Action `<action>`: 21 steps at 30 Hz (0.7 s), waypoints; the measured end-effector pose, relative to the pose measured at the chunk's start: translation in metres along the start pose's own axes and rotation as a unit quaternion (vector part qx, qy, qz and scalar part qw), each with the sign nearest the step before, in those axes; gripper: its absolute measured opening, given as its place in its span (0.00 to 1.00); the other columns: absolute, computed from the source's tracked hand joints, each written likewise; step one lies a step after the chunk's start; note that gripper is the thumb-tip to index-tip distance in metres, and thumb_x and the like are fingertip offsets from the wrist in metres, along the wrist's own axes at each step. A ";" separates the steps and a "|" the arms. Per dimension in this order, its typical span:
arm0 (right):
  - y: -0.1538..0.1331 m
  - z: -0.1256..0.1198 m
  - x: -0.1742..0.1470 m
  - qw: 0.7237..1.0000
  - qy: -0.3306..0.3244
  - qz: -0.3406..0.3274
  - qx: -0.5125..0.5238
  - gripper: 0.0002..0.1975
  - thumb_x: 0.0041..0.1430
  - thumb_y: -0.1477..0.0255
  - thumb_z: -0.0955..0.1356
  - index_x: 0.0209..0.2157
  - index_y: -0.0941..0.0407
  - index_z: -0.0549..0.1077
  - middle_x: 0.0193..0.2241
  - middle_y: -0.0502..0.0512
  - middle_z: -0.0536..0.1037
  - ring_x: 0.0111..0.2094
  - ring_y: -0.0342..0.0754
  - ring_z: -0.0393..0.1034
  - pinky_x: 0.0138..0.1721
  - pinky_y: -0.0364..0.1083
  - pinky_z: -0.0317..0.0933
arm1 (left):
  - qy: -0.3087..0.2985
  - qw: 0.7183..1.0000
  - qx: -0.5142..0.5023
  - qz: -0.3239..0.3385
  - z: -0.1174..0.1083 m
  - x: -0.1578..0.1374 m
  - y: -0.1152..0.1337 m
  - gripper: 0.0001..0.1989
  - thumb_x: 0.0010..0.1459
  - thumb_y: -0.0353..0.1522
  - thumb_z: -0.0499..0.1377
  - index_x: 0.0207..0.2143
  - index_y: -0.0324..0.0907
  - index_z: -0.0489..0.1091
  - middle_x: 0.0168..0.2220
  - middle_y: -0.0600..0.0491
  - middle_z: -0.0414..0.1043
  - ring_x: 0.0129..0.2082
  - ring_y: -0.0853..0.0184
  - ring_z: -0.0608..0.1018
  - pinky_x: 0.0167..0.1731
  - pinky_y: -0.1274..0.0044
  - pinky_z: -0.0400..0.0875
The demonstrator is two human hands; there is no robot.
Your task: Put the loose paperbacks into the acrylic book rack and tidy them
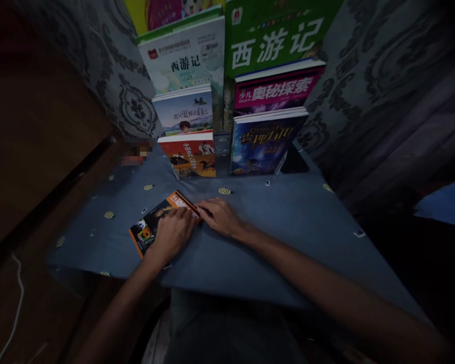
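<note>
A small book with a black and orange cover lies at a slant on the cloth-covered table. My left hand rests on top of its cover, palm down, with the fingers stretched toward the book's upper right end. At that right-hand corner is my right hand, its thumb and fingers closed on the book's edge. Part of the cover, including some of its title, is hidden under my left hand.
Behind the hands stand upright books in two columns, among them a red book, a blue book and a large green book. A patterned curtain hangs behind. A blurred patch covers something at the table's left edge.
</note>
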State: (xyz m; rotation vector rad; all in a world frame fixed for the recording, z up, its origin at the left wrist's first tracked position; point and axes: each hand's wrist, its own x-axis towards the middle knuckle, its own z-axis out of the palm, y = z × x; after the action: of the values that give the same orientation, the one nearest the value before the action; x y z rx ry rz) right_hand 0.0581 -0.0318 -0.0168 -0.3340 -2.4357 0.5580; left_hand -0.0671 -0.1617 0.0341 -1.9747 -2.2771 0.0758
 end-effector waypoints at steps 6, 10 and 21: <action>-0.008 -0.002 -0.004 0.998 -0.026 -0.023 -0.043 0.09 0.67 0.75 0.64 0.39 0.56 0.78 0.32 0.55 0.83 0.32 0.47 0.76 0.40 0.45 0.61 | -0.031 0.997 -0.009 -0.067 0.002 0.010 -0.053 0.17 0.71 0.35 0.48 0.57 0.44 0.67 0.54 0.45 0.72 0.50 0.57 0.77 0.42 0.70 0.73; -0.018 -0.001 -0.007 0.998 -0.026 0.022 -0.059 0.10 0.67 0.77 0.64 0.40 0.56 0.78 0.33 0.55 0.83 0.33 0.48 0.76 0.46 0.47 0.63 | -0.048 0.994 -0.006 -0.093 0.002 0.010 -0.067 0.18 0.70 0.37 0.49 0.59 0.47 0.66 0.49 0.46 0.74 0.50 0.57 0.77 0.40 0.71 0.73; 0.035 0.004 0.002 0.993 0.043 0.104 -0.024 0.13 0.65 0.73 0.63 0.46 0.55 0.77 0.51 0.62 0.80 0.55 0.56 0.72 0.57 0.56 0.64 | -0.070 0.987 -0.046 -0.140 -0.002 0.032 -0.041 0.14 0.70 0.36 0.50 0.52 0.41 0.69 0.49 0.43 0.74 0.46 0.58 0.79 0.43 0.72 0.70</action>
State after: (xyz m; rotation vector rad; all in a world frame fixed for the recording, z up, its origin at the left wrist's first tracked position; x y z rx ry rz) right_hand 0.0576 -0.0014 -0.0348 -0.6242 -2.3491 0.5620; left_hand -0.1118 -0.1359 0.0431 -1.7181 -2.6703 0.0862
